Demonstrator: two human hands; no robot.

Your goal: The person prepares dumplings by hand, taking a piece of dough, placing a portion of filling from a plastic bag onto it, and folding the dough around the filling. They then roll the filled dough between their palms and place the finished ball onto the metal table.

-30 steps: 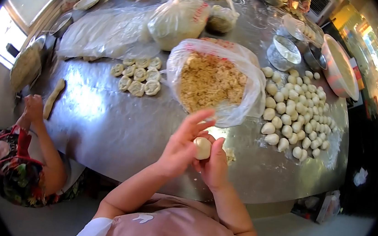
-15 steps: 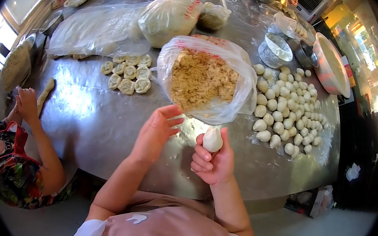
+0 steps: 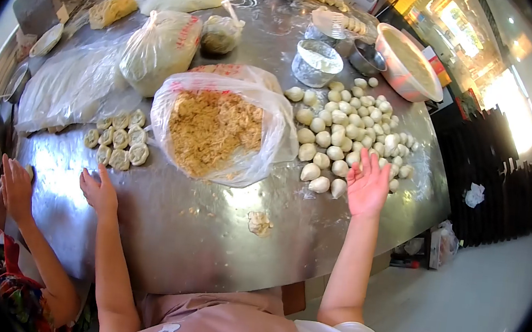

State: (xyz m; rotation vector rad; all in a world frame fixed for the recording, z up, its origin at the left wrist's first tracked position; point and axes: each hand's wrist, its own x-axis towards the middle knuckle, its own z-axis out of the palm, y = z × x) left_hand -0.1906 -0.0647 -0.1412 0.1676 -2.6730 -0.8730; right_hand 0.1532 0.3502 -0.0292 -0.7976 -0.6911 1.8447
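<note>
The pale dough balls [image 3: 323,137] lie in a broad, loose group on the right side of the metal table [image 3: 204,257], some rounded and some drawn to a point. The right hand [image 3: 367,186] is at the near edge of this group, released, with its palm up and fingers spread; whether its fingers touch the balls is unclear.

Just left of the balls sits an open plastic bag [image 3: 284,119], its rim folded out around a crumbly, golden-brown filling [image 3: 211,128]. A flattened scrap of dough [image 3: 260,224] lies in front of the bag.

The left hand [image 3: 99,195] is also released, fingers extended, just in front of a cluster of coiled dough pieces [image 3: 121,139]. Behind these are a plastic sheet [image 3: 73,84] and 2 tied bags, 1 large [image 3: 161,51] and 1 small [image 3: 221,35].

Beyond the balls stand a floury metal container [image 3: 314,75], a metal bowl [image 3: 366,66] and a pink basin [image 3: 420,91]. Farther back lie a long white dough slab [image 3: 183,2] and a yellowish lump [image 3: 112,10]. At far left, a co-worker's hand [image 3: 17,190] is raised near the table edge.
</note>
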